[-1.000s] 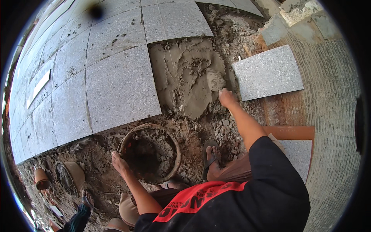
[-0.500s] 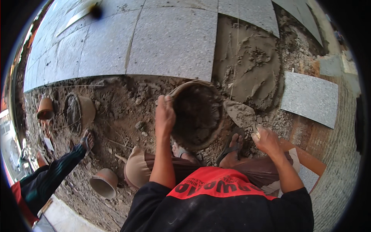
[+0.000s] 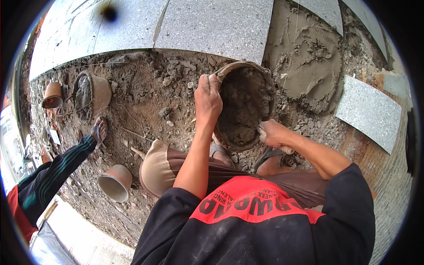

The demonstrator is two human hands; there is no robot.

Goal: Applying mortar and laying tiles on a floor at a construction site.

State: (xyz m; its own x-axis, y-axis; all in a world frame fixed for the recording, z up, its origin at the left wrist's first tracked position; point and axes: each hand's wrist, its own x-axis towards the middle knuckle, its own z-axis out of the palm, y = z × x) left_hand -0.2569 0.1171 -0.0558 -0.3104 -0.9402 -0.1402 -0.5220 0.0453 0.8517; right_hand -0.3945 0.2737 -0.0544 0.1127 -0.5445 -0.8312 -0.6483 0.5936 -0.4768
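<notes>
My left hand (image 3: 208, 96) grips the left rim of a round bucket (image 3: 246, 65), which has dark, wet mortar (image 3: 240, 110) inside and is tilted slightly. At the bucket's lower right, my right hand (image 3: 274, 134) is closed on a trowel, its pale handle (image 3: 287, 149) poking out below the fingers; the blade is hidden in the bucket. To the right of the bucket lies a spread bed of grey mortar (image 3: 309, 62) with a thin string (image 3: 289, 57) across it.
Laid speckled tiles (image 3: 207, 26) run along the top; a loose tile (image 3: 369, 112) lies right. Left are a mortar bucket (image 3: 99, 95), a small bucket (image 3: 52, 90) and another bucket (image 3: 115, 179) on rubble ground. Another person's leg and sandalled foot (image 3: 75, 157) are at left.
My view has swung left. The trowel has moved from the mortar bed into the bucket. My left hand still holds the rim, and the bucket has tipped toward my right hand.
</notes>
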